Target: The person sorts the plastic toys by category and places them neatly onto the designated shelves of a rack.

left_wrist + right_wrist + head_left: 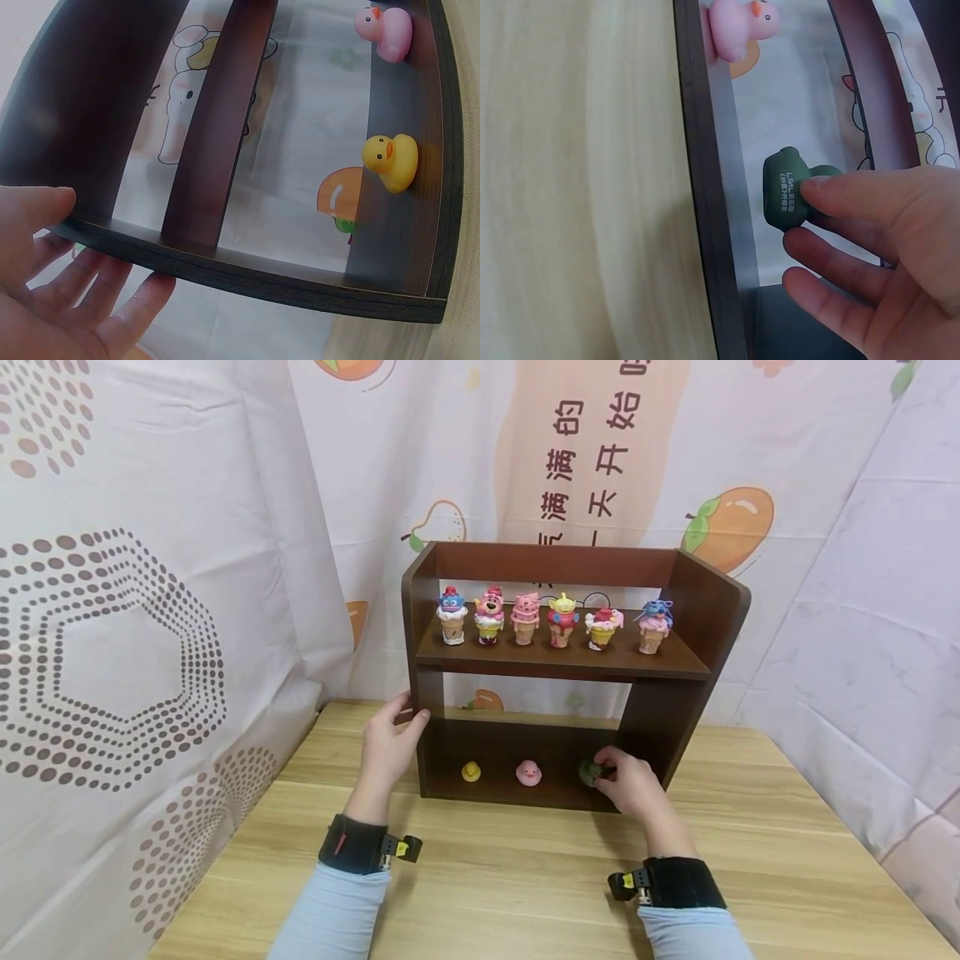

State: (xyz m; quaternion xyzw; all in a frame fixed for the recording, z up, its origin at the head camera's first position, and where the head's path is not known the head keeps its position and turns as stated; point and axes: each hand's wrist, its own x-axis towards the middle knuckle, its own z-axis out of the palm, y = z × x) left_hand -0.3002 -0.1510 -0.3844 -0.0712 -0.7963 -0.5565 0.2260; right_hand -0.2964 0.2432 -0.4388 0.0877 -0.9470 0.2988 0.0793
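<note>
A dark brown two-tier shelf (562,675) stands on the table. My left hand (388,739) holds its left side panel, thumb at the front edge and the other fingers along the outside. At the right of the lower tier, my right hand (636,783) pinches a green toy duck (784,191) between thumb and fingers. The duck's flat base, printed with white lettering, faces the right wrist camera. To its left on the bottom board sit a pink rubber duck (528,773) and a yellow rubber duck (471,772), spaced apart.
Several ice-cream-cone figurines, among them a blue-faced one (452,614) and a pink one with blue on top (655,627), stand in a row on the upper tier. The wooden table (510,877) extends around the shelf. Printed cloth (487,460) hangs behind.
</note>
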